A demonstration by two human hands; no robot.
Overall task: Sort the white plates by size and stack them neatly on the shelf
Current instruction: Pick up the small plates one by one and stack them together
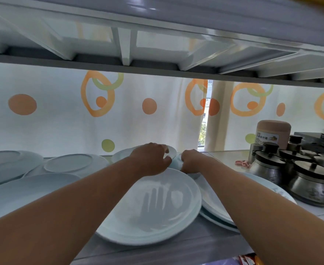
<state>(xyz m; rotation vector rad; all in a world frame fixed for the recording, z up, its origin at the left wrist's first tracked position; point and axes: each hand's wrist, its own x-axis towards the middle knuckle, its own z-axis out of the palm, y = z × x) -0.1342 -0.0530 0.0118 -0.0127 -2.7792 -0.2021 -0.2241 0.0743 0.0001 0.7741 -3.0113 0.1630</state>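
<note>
Several white plates lie on the grey shelf (186, 247). A large stack of plates (153, 211) sits in the middle front. Behind it, a small white plate (171, 151) is tilted up near the curtain. My left hand (150, 158) grips its near rim, and my right hand (192, 161) holds it from the right side. More large plates (212, 201) lie under my right forearm. On the left lie a wide plate (23, 192), a medium plate (69, 162) and another plate (6, 161) at the far left.
Dark metal pots with lids (310, 180) crowd the right side of the shelf, with a brown canister (274, 132) behind them. A white curtain with orange circles (61, 115) hangs at the back. The upper shelf (157, 44) runs low overhead.
</note>
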